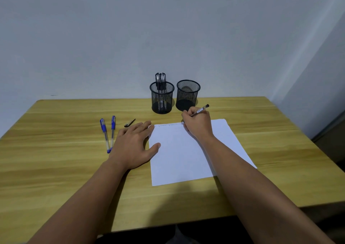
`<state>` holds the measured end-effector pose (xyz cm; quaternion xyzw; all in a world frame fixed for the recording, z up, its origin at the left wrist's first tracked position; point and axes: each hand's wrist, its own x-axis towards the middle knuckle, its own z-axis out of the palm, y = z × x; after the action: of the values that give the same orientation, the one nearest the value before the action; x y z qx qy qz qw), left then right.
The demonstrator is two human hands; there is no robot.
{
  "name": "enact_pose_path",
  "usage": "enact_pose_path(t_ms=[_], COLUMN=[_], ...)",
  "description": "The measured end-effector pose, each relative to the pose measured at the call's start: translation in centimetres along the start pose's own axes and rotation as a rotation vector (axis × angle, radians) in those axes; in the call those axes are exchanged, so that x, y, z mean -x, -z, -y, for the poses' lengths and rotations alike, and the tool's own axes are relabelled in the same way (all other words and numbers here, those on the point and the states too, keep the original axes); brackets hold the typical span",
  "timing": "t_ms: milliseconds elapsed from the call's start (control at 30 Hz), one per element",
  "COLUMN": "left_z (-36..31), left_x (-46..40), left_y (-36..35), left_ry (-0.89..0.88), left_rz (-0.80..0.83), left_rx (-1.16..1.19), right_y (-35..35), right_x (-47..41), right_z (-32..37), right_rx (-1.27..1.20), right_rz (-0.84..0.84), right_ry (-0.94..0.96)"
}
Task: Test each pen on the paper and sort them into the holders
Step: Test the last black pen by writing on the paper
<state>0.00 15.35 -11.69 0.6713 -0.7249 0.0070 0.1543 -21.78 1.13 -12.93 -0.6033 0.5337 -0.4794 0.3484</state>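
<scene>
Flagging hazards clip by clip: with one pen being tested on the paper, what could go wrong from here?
1. The loose black pen cap lies apart on the wooden table, easily forgotten when the black-tipped clear pen in the right hand gets sorted.
2. The left hand pins only the white paper sheet's left edge; strokes might skew it.
3. Its wrist lies against the two blue capped pens and could roll them.

Light wooden table (61, 161) against a plain pale grey wall (115, 34), another wall (324, 87) at right.

Pen (199, 111) in right hand (197, 124) on paper (179, 159)
</scene>
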Motion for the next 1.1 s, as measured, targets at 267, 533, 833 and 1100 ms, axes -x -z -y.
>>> enact_pose_path(t_ms=[267, 533, 833, 1100], left_z=[-0.17, -0.35, -0.36, -0.26], left_x=[0.03, 0.05, 0.01, 0.08], left_y=[0.16, 0.32, 0.29, 0.22], left_ry=[0.005, 0.010, 0.012, 0.012], left_rz=[0.018, 0.016, 0.009, 0.001], left_rx=[-0.011, -0.046, -0.038, -0.023], right_y=[0.04, 0.02, 0.13, 0.15], right_x=[0.18, -0.05, -0.01, 0.04], right_z=[0.29, 0.00, 0.14, 0.27], right_rx=[0.009, -0.009, 0.009, -0.001], right_rz=[0.013, 0.011, 0.017, 0.006], right_ry=[0.014, 0.009, 0.013, 0.011])
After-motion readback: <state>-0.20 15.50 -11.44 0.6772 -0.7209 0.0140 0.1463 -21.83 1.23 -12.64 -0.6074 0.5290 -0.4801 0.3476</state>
